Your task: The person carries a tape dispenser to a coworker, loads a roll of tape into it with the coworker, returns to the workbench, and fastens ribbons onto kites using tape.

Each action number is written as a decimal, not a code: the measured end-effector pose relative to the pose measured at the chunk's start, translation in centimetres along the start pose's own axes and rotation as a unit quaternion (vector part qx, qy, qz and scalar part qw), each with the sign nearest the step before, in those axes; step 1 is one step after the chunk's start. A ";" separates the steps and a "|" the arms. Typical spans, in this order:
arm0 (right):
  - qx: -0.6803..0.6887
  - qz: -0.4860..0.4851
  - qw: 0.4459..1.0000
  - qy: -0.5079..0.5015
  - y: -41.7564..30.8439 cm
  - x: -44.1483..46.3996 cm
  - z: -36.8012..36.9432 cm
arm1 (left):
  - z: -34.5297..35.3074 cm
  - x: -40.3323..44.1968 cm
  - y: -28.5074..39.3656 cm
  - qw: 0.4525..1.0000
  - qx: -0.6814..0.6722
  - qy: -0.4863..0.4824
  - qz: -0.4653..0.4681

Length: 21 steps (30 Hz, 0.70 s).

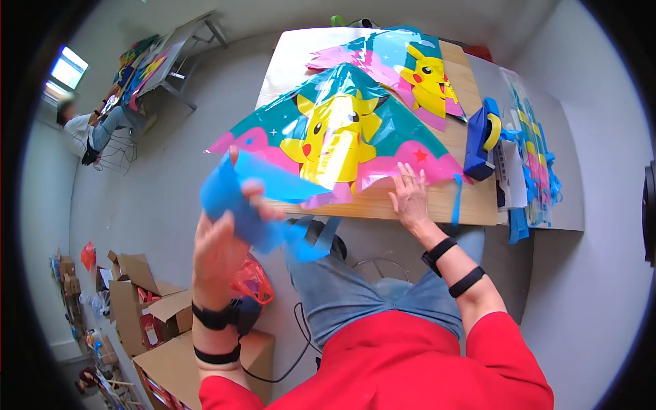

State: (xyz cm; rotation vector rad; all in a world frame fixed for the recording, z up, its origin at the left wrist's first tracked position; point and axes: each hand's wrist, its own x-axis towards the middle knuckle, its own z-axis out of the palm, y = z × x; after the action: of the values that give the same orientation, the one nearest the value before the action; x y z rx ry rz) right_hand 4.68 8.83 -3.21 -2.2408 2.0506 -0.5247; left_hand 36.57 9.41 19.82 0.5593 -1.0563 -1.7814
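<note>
A glossy kite point(263, 130) in teal and pink, printed with a yellow cartoon figure, lies on the wooden-topped table point(471, 205). My left hand point(222, 246) is raised off the table's left front side, its fingers closed around a bunched blue plastic strip point(229, 195). Loose ends of this strip hang below the hand, and motion blurs them. Flat on the kite's lower pink edge rests my right hand point(411, 199), with its fingers extended. A narrow blue streamer point(456, 199) hangs from the kite's right corner.
Behind lies a second similar kite point(427, 75). A blue tape dispenser point(480, 147) stands at the table's right, beside clear-wrapped colourful packs point(536, 157). Open cardboard boxes point(147, 294) are on the floor at left. Another person point(85, 130) sits near a far table point(174, 48).
</note>
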 end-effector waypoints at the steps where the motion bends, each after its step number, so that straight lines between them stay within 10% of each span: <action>1: 0.096 0.004 0.995 0.023 -0.7 0.0 -1.1 | 0.9 2.0 -0.3 1.000 -0.021 0.012 0.019; 9: 0.645 -0.037 0.745 -0.169 -9.4 -0.7 -8.6 | 11.4 15.8 -3.5 0.979 -0.160 -0.120 -0.036; 12: 0.673 0.067 0.720 -0.152 -8.7 -0.6 -8.6 | 12.2 17.6 -5.1 0.969 -0.202 -0.101 -0.098; 13: 0.591 0.099 0.792 -0.116 -7.8 -0.5 -9.1 | 12.5 17.3 -5.1 0.973 -0.190 -0.092 -0.089; 15: 0.537 0.088 0.836 0.065 -6.5 -0.2 -9.9 | 13.5 16.2 -5.5 0.973 -0.200 -0.079 -0.080; 18: 0.600 0.045 0.798 0.044 -5.7 -0.1 -11.5 | 15.0 15.5 -6.5 0.972 -0.202 -0.080 -0.092; 20: 0.689 -0.026 0.667 -0.284 -4.3 -0.9 -13.5 | 15.2 16.1 -7.3 0.969 -0.197 -0.104 -0.104; 21: 0.699 -0.002 0.662 -0.270 -4.0 -2.8 -14.1 | 15.1 16.9 -7.8 0.973 -0.209 -0.067 -0.072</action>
State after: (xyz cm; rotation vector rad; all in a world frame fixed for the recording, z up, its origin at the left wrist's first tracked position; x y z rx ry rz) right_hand 4.29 14.56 10.51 -1.1284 0.6934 -0.8479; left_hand 14.03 1.82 22.37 0.2615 -0.7079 -2.1192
